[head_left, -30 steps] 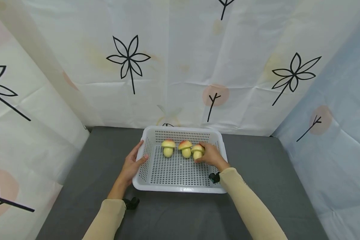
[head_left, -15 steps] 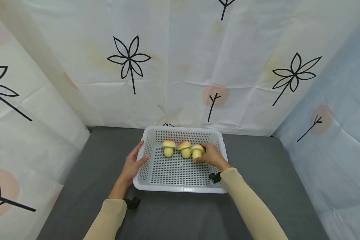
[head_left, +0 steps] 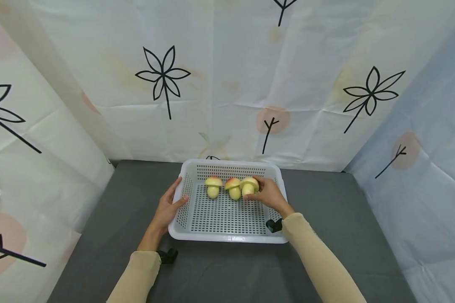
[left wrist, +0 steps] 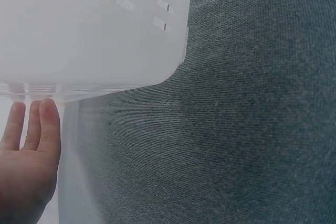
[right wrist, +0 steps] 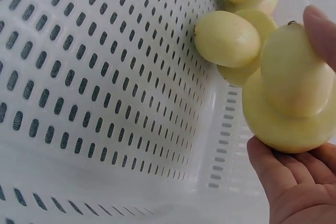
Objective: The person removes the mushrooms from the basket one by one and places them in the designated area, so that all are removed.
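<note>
In the head view, a white perforated plastic basket [head_left: 227,238] stands on the grey table. Its left rim is held by my left hand [head_left: 166,212], thumb over the edge and fingers along the outer wall. My right hand [head_left: 270,195] grips a toy mushroom [head_left: 249,185], yellow-green with a reddish cap top. In the right wrist view, the thumb lies on the stem of that mushroom [right wrist: 296,72] and the other fingers support the cap. Two similar mushrooms lie to its left in the basket, a middle mushroom [head_left: 234,188] and a left mushroom [head_left: 213,187].
Grey cloth [head_left: 227,273] covers the table around the basket. White patterned sheets [head_left: 227,84] hang behind and at both sides, close to the table's far edge. The basket stands near that back sheet.
The right hand has shifted the gripped mushroom slightly farther away or upward, and its wrist a little to the right. The left hand and the basket look still.
</note>
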`<state>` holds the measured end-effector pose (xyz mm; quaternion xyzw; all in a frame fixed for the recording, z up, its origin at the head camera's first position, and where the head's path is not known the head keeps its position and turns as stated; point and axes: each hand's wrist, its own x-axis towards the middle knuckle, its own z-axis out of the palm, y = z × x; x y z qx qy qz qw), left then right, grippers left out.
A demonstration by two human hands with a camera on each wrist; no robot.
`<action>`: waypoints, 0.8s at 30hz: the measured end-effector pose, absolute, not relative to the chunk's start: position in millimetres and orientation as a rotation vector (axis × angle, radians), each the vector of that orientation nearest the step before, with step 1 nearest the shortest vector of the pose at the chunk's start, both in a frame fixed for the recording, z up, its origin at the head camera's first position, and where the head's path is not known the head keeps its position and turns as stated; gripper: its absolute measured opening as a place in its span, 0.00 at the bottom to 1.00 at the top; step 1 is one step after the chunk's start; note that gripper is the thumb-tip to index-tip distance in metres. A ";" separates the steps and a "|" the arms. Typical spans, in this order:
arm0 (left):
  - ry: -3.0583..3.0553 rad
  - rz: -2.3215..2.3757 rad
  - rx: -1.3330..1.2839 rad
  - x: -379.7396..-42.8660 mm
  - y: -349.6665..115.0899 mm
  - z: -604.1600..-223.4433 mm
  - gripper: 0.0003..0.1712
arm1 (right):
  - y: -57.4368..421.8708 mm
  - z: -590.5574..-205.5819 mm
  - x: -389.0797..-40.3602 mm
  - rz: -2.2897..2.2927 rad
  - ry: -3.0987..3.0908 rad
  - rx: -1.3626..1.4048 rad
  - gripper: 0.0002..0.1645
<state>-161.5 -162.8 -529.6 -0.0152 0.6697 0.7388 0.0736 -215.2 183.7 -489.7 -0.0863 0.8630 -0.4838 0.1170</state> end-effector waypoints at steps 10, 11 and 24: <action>2.020 2.210 -0.042 -160.4 -162.7 -528.6 0.44 | 190.2 -471.7 -206.9 -1.617 2.406 -0.207 0.52; 2.020 2.209 -0.042 -160.3 -162.8 -528.6 0.44 | 191.1 -469.4 -206.1 -1.627 2.405 -0.210 0.52; 2.019 2.203 -0.034 -161.2 -164.0 -529.8 0.44 | 212.0 -438.3 -190.2 -1.704 2.426 -0.240 0.54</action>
